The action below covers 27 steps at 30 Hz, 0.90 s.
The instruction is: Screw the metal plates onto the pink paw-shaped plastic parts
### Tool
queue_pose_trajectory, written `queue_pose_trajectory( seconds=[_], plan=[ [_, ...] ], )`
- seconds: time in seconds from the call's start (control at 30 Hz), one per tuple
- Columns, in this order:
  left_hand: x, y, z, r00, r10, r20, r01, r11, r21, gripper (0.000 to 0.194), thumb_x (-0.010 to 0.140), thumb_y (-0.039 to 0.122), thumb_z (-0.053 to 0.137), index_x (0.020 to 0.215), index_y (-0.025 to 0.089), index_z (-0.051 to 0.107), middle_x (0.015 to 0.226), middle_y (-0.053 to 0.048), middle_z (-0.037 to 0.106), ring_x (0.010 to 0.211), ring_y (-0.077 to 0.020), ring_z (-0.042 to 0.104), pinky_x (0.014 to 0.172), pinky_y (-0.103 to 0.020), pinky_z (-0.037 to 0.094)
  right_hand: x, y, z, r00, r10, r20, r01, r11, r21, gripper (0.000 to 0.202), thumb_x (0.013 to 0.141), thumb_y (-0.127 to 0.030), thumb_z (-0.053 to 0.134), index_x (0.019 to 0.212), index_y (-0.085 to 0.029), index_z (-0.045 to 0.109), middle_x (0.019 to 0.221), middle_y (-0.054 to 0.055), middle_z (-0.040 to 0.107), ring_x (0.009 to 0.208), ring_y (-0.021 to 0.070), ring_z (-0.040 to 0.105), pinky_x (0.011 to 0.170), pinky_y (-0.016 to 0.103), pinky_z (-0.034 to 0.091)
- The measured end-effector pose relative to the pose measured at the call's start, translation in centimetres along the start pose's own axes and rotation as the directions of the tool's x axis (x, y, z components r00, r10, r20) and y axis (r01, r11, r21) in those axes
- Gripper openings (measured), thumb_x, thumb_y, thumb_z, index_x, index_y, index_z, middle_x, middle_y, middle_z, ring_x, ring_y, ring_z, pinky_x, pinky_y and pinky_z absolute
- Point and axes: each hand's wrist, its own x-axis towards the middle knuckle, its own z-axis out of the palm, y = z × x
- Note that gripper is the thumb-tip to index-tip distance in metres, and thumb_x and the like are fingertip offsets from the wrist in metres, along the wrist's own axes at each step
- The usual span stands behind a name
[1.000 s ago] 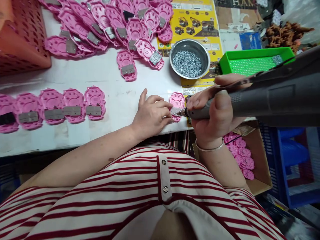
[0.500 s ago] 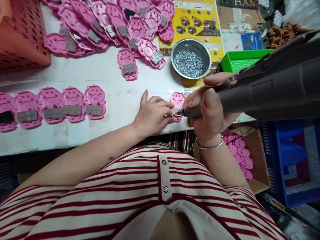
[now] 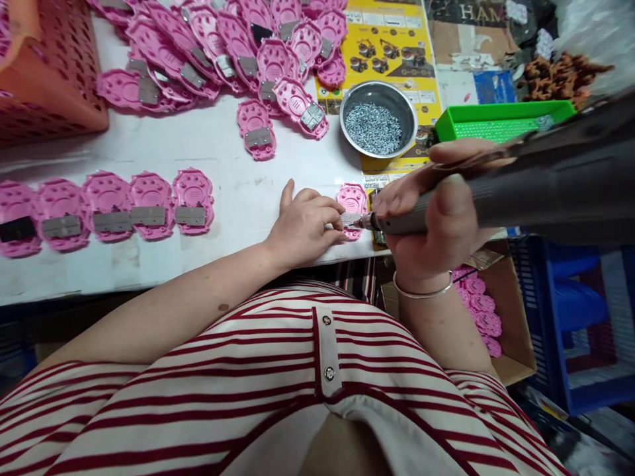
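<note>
My right hand (image 3: 431, 218) is wrapped round a dark electric screwdriver (image 3: 526, 182). Its bit points left, at the grey plate of a pink plastic casing (image 3: 352, 196) near the table's front edge. My left hand (image 3: 308, 226) lies along the left side of this casing, fingers curled and fingertips at its grey plate; whether they pinch anything is too small to make out. Behind the casing stands a metal bowl (image 3: 343, 125) of small screws. To the left, several pink casings with metal plates (image 3: 149, 203) line up in a row.
A heap of pink casings (image 3: 275, 63) covers the table's back left, beside an orange basket (image 3: 54, 73). A green tray (image 3: 501, 119) stands at the right, near brown pieces (image 3: 558, 76). Below the table edge are a cardboard box (image 3: 513, 324) of pink parts and blue crates (image 3: 550, 330).
My right hand and the screwdriver have shifted slightly to the right, drawing the tool back a little, while the bit stays by the casing. My left hand keeps its place.
</note>
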Motion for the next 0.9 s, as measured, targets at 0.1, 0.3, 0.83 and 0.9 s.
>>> queue_pose_trajectory(
  seconds=[0.1, 0.3, 0.83, 0.9],
  plan=[
    [-0.1, -0.2, 0.1, 0.999, 0.01, -0.038, -0.013, 0.998, -0.065, 0.015, 0.081, 0.032, 0.084, 0.076, 0.024, 0.072, 0.112, 0.0, 0.077, 0.113, -0.0254, 0.061, 0.122, -0.07, 0.015, 0.5, -1.8, 0.7, 1.0, -0.017, -0.025, 0.02, 0.99, 0.138, 0.018, 0.088, -0.038, 0.064, 0.101, -0.028, 0.071, 0.054, -0.008, 0.051, 0.037, 0.0075, 0.045, 0.037, 0.024, 0.042],
    [0.0, -0.1, 0.1, 0.995, 0.002, -0.097, -0.019, 0.984, -0.175, 0.02, 0.073, 0.032, 0.09, 0.07, 0.025, 0.072, 0.113, 0.001, 0.077, 0.113, -0.0227, 0.063, 0.123, -0.062, 0.017, 0.7, -3.3, 1.7, 0.994, 0.068, -0.084, -0.049, 0.975, 0.218, 0.014, 0.083, -0.037, 0.073, 0.091, -0.026, 0.073, 0.051, -0.008, 0.052, 0.036, 0.0077, 0.046, 0.037, 0.024, 0.044],
    [0.6, 0.1, 0.2, 0.996, -0.083, 0.034, 0.082, 0.996, 0.037, 0.059, 0.074, 0.051, 0.086, 0.125, 0.026, 0.07, 0.147, -0.009, 0.058, 0.137, -0.0343, 0.046, 0.123, -0.063, 0.018, 0.7, -1.8, 1.5, 0.985, 0.039, -0.165, -0.018, 0.992, 0.125, 0.015, 0.084, -0.037, 0.072, 0.095, -0.027, 0.072, 0.053, -0.007, 0.049, 0.039, 0.0085, 0.048, 0.039, 0.026, 0.043],
    [0.7, 0.4, 0.1, 0.992, -0.103, 0.073, 0.098, 0.993, 0.064, 0.054, 0.077, 0.051, 0.084, 0.124, 0.027, 0.071, 0.148, -0.008, 0.056, 0.139, -0.0352, 0.043, 0.125, -0.065, 0.014, 0.6, -1.3, 1.4, 0.984, 0.07, -0.162, -0.062, 0.997, 0.056, 0.016, 0.083, -0.041, 0.071, 0.096, -0.031, 0.071, 0.054, -0.007, 0.047, 0.042, 0.0098, 0.049, 0.042, 0.028, 0.044]
  ],
)
